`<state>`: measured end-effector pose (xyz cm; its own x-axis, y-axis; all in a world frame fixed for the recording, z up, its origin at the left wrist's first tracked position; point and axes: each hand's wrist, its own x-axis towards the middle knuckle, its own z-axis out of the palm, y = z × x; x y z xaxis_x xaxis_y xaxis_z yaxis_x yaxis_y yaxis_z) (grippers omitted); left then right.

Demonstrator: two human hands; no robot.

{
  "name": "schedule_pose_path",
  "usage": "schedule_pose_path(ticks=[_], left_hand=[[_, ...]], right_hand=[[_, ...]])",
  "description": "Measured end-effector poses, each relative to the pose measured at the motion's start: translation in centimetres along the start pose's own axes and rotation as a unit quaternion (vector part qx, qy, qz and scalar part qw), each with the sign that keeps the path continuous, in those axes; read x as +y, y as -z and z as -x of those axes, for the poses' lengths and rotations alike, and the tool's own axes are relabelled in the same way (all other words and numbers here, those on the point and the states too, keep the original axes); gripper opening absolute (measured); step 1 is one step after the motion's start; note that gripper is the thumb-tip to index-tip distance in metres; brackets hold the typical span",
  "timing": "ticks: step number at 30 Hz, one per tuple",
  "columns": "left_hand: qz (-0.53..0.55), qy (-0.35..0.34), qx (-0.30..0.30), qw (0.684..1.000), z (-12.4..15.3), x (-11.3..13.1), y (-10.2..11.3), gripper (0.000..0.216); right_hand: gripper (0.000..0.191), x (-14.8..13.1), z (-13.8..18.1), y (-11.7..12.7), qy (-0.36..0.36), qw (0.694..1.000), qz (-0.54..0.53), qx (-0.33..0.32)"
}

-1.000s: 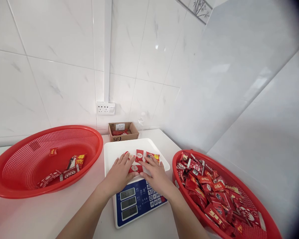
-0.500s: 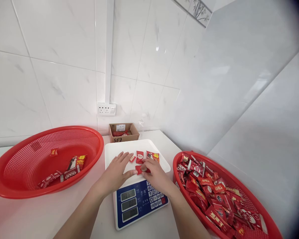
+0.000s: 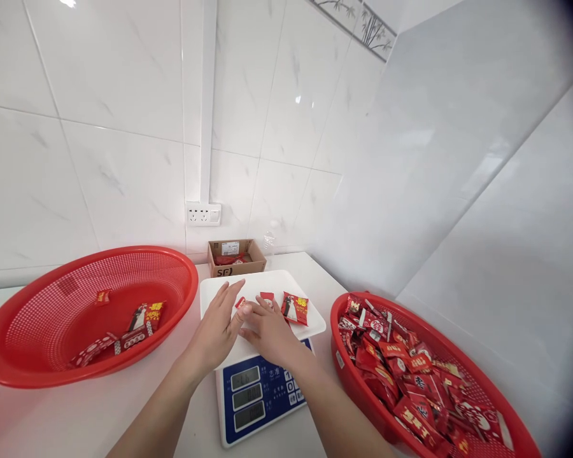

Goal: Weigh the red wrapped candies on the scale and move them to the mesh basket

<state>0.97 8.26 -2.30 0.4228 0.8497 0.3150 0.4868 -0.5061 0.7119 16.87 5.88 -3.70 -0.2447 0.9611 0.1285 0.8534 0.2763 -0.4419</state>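
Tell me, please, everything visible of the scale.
The scale stands on the white table. Its white platform, apparently plastic, bears red packets; the left hand and right hand are over it, contact unclear. The blue panel has three grey displays, digits faint, and a keypad partly hidden by the right forearm.

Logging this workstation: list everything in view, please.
Scale: one, white/blue, centre
Scale packets: 3+, mostly red, on top
Left basket: one, red, left
Left-basket packets: 4+, mostly red, inside
Right basket: one, red, right
Right-basket packets: many, mostly red, inside
Box: one, brown, behind scale
Box packets: count unclear, red, inside
Apparent bottle: one, clear, beside box
Table: one, white, beneath scale
Tiled walls: 2+, pale, behind
Border: one, grey, upper right
Socket panel: one, white, wall
Trunking: one, white, wall
Left hand: one, bare, at scale, grip open
Right hand: one, bare, at scale, grip unclear
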Motion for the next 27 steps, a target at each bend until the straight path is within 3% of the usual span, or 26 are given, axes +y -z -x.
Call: schedule_pose_path(ticks=[3,7,8,13,21,27], left_hand=[[0.004,0.003,-0.004,1.0,0.0,0.0,0.0,0.058],[0.007,0.006,-0.011,1.0,0.1,0.2,0.0,0.057],[0.007,0.006,-0.013,1.0,0.1,0.2,-0.1,0.057],[0.004,0.008,-0.025,1.0,0.2,0.4,-0.2,0.057],[-0.012,0.004,-0.032,0.999,0.2,0.6,-0.1,0.058],[-0.044,-0.005,-0.05,0.998,0.1,0.2,0.1,0.053]], right_hand=[[0.019,0.5,1.1,0.6,-0.001,1.0,-0.012,0.018],[0.011,2.1,3.2,1.7,-0.034,0.998,-0.017,0.05],[0.011,2.6,3.7,1.9,-0.047,0.997,-0.017,0.056],[0.051,4.9,4.3,1.9,-0.109,0.993,-0.019,0.048],[0.043,5.0,1.3,2.0,-0.053,0.997,-0.048,0.035],[0.04,4.9,1.6,2.0,-0.044,0.995,-0.051,0.069]])
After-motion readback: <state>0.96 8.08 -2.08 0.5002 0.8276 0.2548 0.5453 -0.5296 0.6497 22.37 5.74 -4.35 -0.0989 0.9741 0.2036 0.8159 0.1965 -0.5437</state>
